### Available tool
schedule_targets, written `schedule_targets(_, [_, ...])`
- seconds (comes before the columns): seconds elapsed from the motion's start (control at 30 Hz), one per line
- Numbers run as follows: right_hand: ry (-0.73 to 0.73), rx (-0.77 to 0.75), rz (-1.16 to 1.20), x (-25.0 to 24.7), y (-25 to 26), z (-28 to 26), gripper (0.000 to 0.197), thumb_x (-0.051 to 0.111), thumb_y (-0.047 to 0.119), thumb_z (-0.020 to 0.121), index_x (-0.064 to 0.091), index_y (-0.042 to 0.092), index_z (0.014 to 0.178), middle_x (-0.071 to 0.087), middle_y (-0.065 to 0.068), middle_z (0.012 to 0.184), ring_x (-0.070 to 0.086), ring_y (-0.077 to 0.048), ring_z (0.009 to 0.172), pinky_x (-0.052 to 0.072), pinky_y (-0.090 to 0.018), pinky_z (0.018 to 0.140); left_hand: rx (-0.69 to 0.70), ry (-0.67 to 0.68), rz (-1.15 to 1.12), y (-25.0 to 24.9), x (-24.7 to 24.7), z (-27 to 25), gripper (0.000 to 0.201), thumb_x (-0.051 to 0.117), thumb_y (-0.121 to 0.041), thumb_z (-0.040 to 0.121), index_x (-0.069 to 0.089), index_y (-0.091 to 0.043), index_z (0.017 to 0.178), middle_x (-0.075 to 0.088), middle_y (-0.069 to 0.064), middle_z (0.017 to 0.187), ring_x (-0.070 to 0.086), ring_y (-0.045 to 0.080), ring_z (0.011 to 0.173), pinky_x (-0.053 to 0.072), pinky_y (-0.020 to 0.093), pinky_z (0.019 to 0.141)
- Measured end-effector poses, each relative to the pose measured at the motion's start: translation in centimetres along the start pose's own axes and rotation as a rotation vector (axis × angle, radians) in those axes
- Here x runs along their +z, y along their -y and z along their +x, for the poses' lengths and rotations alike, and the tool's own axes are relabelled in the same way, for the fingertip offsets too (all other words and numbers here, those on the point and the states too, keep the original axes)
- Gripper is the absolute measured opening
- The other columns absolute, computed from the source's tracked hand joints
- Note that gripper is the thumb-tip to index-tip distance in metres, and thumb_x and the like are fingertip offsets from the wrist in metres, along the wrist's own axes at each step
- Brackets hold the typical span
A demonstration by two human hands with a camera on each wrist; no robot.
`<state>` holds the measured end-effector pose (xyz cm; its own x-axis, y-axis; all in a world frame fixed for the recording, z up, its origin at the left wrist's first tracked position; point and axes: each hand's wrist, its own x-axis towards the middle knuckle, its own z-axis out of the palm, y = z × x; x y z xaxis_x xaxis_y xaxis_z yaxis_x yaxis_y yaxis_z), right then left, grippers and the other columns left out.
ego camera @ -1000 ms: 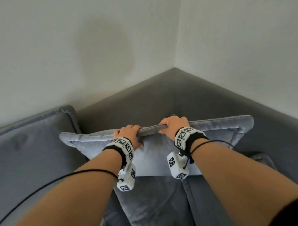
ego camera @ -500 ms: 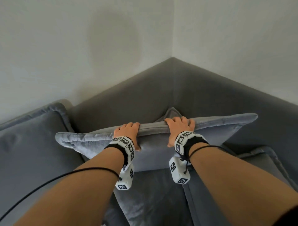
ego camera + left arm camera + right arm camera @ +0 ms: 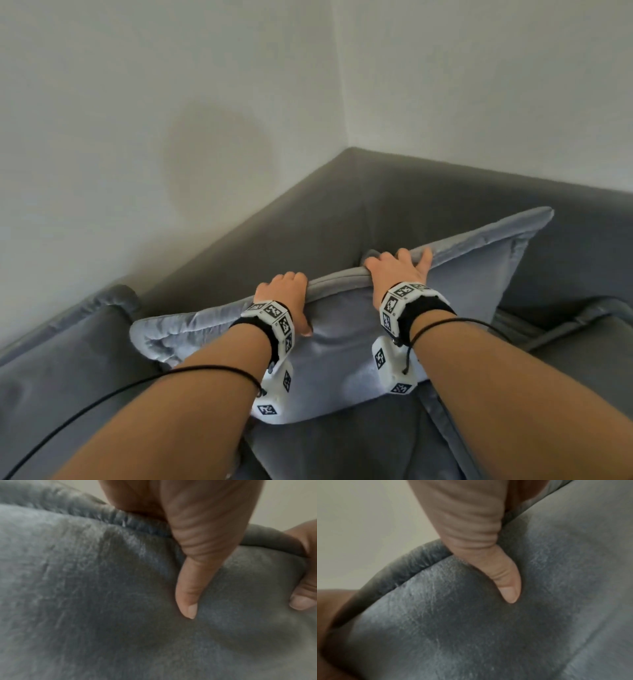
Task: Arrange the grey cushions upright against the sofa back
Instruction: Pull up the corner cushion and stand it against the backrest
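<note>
Against the sofa back [image 3: 308,219], near its corner, the cushion [image 3: 342,342] stands upright; left hand [image 3: 286,291] and right hand [image 3: 394,270] clamp its top edge, likely steadying it.

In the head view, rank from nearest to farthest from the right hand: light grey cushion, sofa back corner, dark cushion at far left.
1. light grey cushion, held in the right hand
2. sofa back corner, just behind
3. dark cushion, far left
</note>
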<state>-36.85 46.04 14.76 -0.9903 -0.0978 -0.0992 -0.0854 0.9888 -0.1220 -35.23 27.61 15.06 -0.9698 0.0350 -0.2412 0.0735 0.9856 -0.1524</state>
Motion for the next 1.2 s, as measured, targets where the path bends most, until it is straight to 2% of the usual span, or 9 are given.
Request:
schedule_targets(0.13, [-0.07,0.073,-0.025,0.8,2.3,2.0,0.024,0.053,0.021,0.083,0.057,0.029,0.105,0.062,0.003,0.114,0.038,-0.025,0.126,0.007,-0.064,0.109,0.08,-0.047,-0.043,1.9,0.8,2.7,0.062,0.08,-0.049,0.059,0.052,-0.023,0.108,0.063,0.001,0.114,0.061,0.026,0.11,0.051,0.04,0.087])
schedule_targets(0.4, [-0.246,0.127,-0.056,-2.5,7.4,6.6,0.019,0.049,0.017,0.082,0.059,0.031,0.091,0.066,0.005,0.099,0.044,-0.021,0.118,0.014,-0.051,0.108,0.128,-0.088,-0.344,8.2,-1.7,7.0,0.051,0.083,-0.037,0.06,0.059,-0.025,0.104,0.069,0.001,0.105,0.066,0.027,0.098,0.055,0.039,0.089])
schedule_targets(0.53, [-0.327,0.079,-0.081,-4.7,12.0,10.0,0.02,0.05,0.017,0.083,0.06,0.031,0.093,0.067,0.004,0.104,0.042,-0.023,0.119,0.016,-0.052,0.105,0.077,-0.098,-0.422,13.1,-3.8,9.5,0.048,0.085,-0.033,0.063,0.061,-0.019,0.102,0.069,0.004,0.102,0.066,0.027,0.093,0.055,0.037,0.086])
schedule_targets(0.6, [-0.354,0.074,-0.074,-4.6,14.0,11.6,0.032,0.052,0.014,0.082,0.058,0.03,0.109,0.059,0.001,0.124,0.034,-0.026,0.13,0.013,-0.059,0.108,0.017,-0.08,-0.446,15.4,-4.0,11.1,0.053,0.085,-0.034,0.065,0.058,-0.014,0.106,0.068,0.006,0.106,0.065,0.029,0.096,0.054,0.039,0.088])
schedule_targets(0.7, [-0.237,0.13,0.131,-2.8,17.0,13.1,0.082,0.064,0.013,0.082,0.019,0.033,0.148,0.007,0.001,0.161,0.003,-0.033,0.148,0.012,-0.064,0.111,-0.164,-0.088,-0.453,18.7,-2.4,12.7,0.063,0.079,-0.04,0.073,0.051,-0.011,0.121,0.064,0.009,0.114,0.063,0.034,0.106,0.053,0.042,0.091])
schedule_targets(0.77, [-0.073,0.154,0.332,-0.2,18.9,13.8,0.094,0.065,0.016,0.086,0.0,0.035,0.151,-0.011,0.003,0.162,0.007,-0.036,0.148,0.023,-0.058,0.112,-0.293,-0.102,-0.401,20.8,-0.1,13.2,0.074,0.074,-0.055,0.069,0.048,-0.014,0.125,0.062,0.009,0.115,0.06,0.036,0.111,0.049,0.046,0.096])
schedule_targets(0.9, [0.206,0.091,0.419,6.1,21.3,14.8,0.091,0.062,0.027,0.088,-0.001,0.024,0.153,0.0,-0.005,0.163,0.026,-0.033,0.145,0.03,-0.047,0.115,-0.421,-0.145,-0.059,24.7,4.7,12.2,0.105,0.065,-0.062,0.075,0.012,-0.015,0.152,0.027,0.016,0.154,0.027,0.038,0.142,0.019,0.055,0.116])
schedule_targets(0.97, [0.282,0.049,0.386,8.5,22.1,14.8,0.086,0.058,0.024,0.089,0.0,0.023,0.153,0.008,-0.005,0.162,0.028,-0.031,0.144,0.03,-0.045,0.115,-0.417,-0.143,0.048,26.2,5.8,11.1,0.11,0.06,-0.065,0.078,-0.005,-0.021,0.154,0.008,0.016,0.16,0.01,0.036,0.148,0.011,0.059,0.117])
schedule_targets(1.2, [0.372,0.006,0.406,11.5,24.1,14.4,0.08,0.052,0.014,0.09,0.004,0.022,0.153,0.025,-0.005,0.158,0.036,-0.031,0.141,0.035,-0.041,0.112,-0.42,-0.087,0.104,26.0,6.1,11.5,0.11,0.058,-0.065,0.079,-0.008,-0.02,0.155,0.014,0.023,0.157,0.016,0.04,0.145,0.014,0.06,0.115])
